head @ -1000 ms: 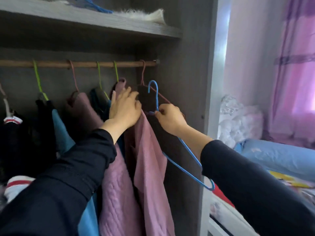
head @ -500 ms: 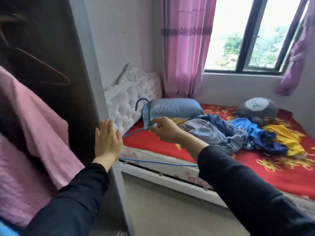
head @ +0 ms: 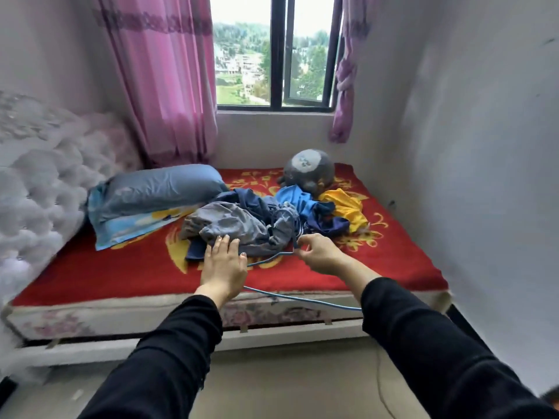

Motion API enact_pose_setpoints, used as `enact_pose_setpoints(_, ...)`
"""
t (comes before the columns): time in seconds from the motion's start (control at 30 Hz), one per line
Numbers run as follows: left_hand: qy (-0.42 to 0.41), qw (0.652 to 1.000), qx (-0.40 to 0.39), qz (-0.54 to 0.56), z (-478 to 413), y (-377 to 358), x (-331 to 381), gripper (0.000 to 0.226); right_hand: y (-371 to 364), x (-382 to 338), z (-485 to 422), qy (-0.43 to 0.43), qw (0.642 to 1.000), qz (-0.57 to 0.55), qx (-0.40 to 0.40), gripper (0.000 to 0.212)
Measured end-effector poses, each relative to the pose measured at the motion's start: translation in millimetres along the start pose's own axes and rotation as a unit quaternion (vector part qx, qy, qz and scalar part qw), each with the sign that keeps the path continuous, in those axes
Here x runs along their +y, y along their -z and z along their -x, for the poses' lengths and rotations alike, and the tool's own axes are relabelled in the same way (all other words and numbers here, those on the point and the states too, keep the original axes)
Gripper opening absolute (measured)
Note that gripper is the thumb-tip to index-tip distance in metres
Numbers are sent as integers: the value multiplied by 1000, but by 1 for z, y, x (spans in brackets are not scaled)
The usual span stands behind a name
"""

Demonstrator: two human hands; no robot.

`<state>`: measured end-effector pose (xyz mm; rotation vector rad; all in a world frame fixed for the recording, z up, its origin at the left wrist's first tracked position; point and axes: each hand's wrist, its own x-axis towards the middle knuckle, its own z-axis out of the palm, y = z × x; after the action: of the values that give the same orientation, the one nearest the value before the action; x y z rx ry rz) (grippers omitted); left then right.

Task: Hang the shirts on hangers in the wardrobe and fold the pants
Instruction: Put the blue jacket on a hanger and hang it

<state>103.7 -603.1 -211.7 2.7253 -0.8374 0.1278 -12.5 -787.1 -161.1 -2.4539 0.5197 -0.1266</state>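
Right hand (head: 320,255) pinches the blue hanger (head: 302,299) at its neck, thumb and forefinger clamped on the wire. The hanger is held low over the bed's near edge. Left hand (head: 223,264) is flat, fingers straight and close together, tips at the near edge of the grey garment (head: 233,225). Clothes are piled mid-bed on the red cover (head: 121,267), with the blue shirt (head: 298,201) and yellow garment (head: 348,207) behind the grey. Pillow (head: 157,192) lies left of the pile.

blue hanger (head: 302,299): ends hidden behind left hand (head: 223,264) and right sleeve (head: 423,343), hook blurred against clothes pile (head: 242,222) | clothes pile: shirts and pants cannot be told apart, lower garments covered | headboard (head: 39,182): blurred, cut off by left edge | right sleeve: cut off by bottom edge
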Motion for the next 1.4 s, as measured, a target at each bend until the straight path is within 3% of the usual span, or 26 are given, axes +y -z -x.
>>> enact_pose_setpoints(0.33,-77,993,-77,35,-147,-97,130,52,73,149,-98,-100,994,-10,41,14)
enact_pose_setpoints(0.7,-104,978,-179,23,-386,-230,160,48,91,272,-317,-202,978,0,45,17)
enact_pose_setpoints(0.9,-72,974,-212,18,-486,-290,167,43,90,335,-419,-239,970,-10,49,12)
enact_pose_setpoints(1.13,-14,963,-264,45,-550,-393,174,41,65,421,-525,-283,951,-28,117,31)
enact_pose_setpoints(1.23,30,959,-274,67,-576,-436,171,37,48,457,-571,-262,955,-61,125,33)
enact_pose_setpoints(1.4,121,940,-305,92,-608,-507,158,26,8,516,-630,-190,973,-63,118,16)
